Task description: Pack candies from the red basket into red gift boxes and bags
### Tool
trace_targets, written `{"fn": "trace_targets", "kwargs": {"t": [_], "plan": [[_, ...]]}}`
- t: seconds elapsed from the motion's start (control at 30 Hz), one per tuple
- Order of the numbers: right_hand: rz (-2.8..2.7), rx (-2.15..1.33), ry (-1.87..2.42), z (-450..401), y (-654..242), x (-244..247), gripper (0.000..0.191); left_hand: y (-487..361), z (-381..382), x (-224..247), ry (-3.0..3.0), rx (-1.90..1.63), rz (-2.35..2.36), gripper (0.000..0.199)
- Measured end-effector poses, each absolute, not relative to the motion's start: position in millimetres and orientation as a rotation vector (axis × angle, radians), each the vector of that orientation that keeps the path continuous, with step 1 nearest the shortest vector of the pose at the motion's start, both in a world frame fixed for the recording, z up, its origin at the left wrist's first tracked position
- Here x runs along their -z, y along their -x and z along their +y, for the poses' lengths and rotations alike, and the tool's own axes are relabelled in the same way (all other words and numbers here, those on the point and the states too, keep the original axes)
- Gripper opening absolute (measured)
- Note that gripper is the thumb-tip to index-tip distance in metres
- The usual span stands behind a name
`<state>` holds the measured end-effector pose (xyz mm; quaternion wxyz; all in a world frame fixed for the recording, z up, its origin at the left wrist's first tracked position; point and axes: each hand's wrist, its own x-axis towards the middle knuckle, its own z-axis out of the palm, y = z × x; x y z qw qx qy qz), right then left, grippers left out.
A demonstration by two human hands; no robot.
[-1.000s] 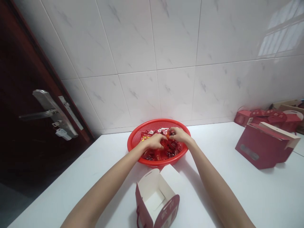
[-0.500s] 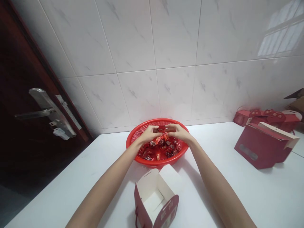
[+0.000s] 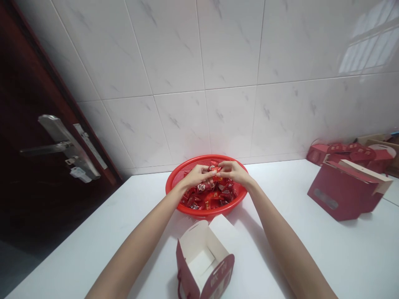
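A red oval basket [image 3: 204,214] stands by the tiled wall, with red-wrapped candies [image 3: 229,192] inside. Over its middle, my left hand [image 3: 199,176] and my right hand [image 3: 233,172] nearly meet at the fingertips. Both sets of fingers are curled round red-wrapped candies at the top of the pile; which wrapper each one grips is hard to separate. Nearer to me, between my forearms, an open dark-red box [image 3: 204,265] with a white inside stands on the white table [image 3: 140,199]. Nothing but its folded bottom flaps shows in it.
On the right stand dark-red boxes [image 3: 343,193], with more red boxes [image 3: 349,154] behind them against the wall. A brown cardboard box [image 3: 393,166] is at the far right edge. To the left is a dark door [image 3: 21,174] with a metal handle and keys.
My fingertips have closed in toward each other, and the candies between and below them have shifted. More of the cardboard box shows at the far right. The open box has stayed put.
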<state>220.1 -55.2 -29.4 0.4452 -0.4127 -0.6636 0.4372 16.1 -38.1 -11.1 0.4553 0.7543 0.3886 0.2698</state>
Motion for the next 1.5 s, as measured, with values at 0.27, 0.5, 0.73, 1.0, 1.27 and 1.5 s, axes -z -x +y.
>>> {"fn": "trace_targets", "kwargs": {"t": [0.27,0.5,0.73,1.0,1.27,1.5], "plan": [[-1.593,-1.013,0.958,-51.1,-219.8,29.7,0.023,-17.9,-38.7,8.1,-1.899,-0.767,0.946,0.051],[-1.636,-1.017,0.909,-58.4,-216.9,25.4,0.029,-16.9,-35.5,12.0,-1.883,-0.816,0.923,0.051],[-1.63,-1.044,1.053,-58.2,-215.4,26.7,0.021,-18.3,-37.5,11.4,-1.911,-0.772,0.934,0.049],[-1.446,-1.146,1.048,-58.8,-215.1,25.9,0.023,-21.1,-38.7,15.2,-2.325,-0.744,1.068,0.042],[-1.411,-1.297,0.983,-59.4,-217.6,22.6,0.031,-20.8,-41.3,11.9,-2.07,-0.891,0.896,0.049],[-1.404,-1.347,0.934,-58.5,-219.3,23.8,0.024,-24.3,-42.6,12.4,-2.057,-0.931,0.818,0.037]]}}
